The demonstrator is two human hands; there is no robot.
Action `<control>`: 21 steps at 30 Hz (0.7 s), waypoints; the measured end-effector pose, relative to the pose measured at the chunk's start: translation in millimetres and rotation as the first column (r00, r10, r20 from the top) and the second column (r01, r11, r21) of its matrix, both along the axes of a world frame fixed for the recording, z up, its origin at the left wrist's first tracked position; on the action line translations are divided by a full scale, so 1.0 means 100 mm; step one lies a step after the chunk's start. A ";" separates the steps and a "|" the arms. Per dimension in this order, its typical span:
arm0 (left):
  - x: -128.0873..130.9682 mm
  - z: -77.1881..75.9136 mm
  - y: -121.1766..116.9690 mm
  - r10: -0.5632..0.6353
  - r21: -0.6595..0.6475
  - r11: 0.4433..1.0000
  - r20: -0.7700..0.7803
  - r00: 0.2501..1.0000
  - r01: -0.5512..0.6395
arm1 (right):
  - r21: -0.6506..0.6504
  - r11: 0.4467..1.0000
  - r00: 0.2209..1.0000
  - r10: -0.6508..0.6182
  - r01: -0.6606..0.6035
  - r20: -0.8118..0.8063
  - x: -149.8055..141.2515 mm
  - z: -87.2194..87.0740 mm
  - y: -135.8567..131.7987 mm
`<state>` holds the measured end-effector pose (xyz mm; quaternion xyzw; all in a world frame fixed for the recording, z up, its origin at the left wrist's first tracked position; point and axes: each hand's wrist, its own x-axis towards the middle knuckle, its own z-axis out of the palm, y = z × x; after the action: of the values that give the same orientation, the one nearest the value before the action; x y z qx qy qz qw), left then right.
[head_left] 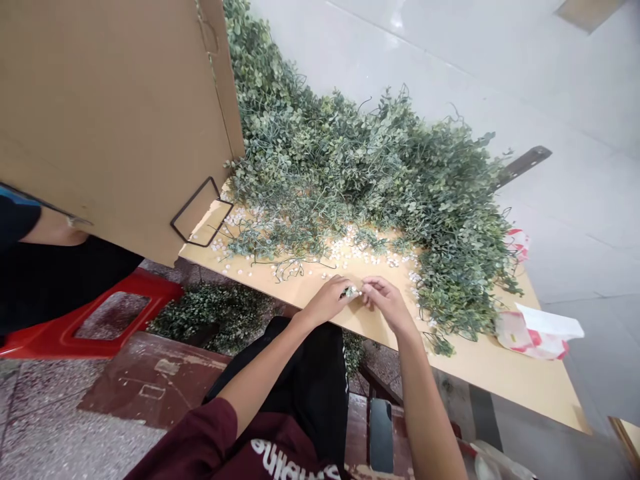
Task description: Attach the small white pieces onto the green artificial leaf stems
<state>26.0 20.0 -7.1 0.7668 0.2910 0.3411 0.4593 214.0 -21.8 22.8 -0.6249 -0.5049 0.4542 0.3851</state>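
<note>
Sprig [347, 292] in curled left grip [327, 299]

- Leaves [360, 153] — plastic by the look, matt, rough in the mass.
- White bits [345, 249]: smooth-looking, like plastic.
- Bench [520, 377]: smooth, wood-like board, faint sheen.
- Box [115, 100]: matt brown cardboard, ragged along one edge.
- Stool [163, 292]: glossy red plastic.
- Brown seat [125, 393]: wood — scuffed, finish worn in patches.
- Phone [381, 433]: smooth, dark, glossy.
- Shirt [200, 440]: matt cloth.
- Pale tiles [450, 40]: smooth, shiny.
</note>
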 end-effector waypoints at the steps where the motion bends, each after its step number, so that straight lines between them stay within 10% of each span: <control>1: 0.01 -0.01 0.00 -0.004 0.017 1.000 -0.014 1.000 0.004 | 0.026 0.999 0.998 -0.042 0.040 0.049 0.06 0.00 0.08; 13: 0.03 -0.02 -0.03 -0.058 0.242 0.964 -0.197 0.979 0.106 | 0.099 0.968 0.788 -0.244 0.229 0.565 0.05 -0.01 0.58; 21: 0.04 -0.04 -0.03 -0.034 0.195 0.978 -0.195 0.980 0.073 | 0.151 0.914 0.922 -0.385 0.376 0.034 0.22 -0.19 0.39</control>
<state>30.2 17.4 -11.1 0.8460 0.2769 0.2814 0.3584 235.7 16.9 3.9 -0.6964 -0.4164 0.3136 0.4933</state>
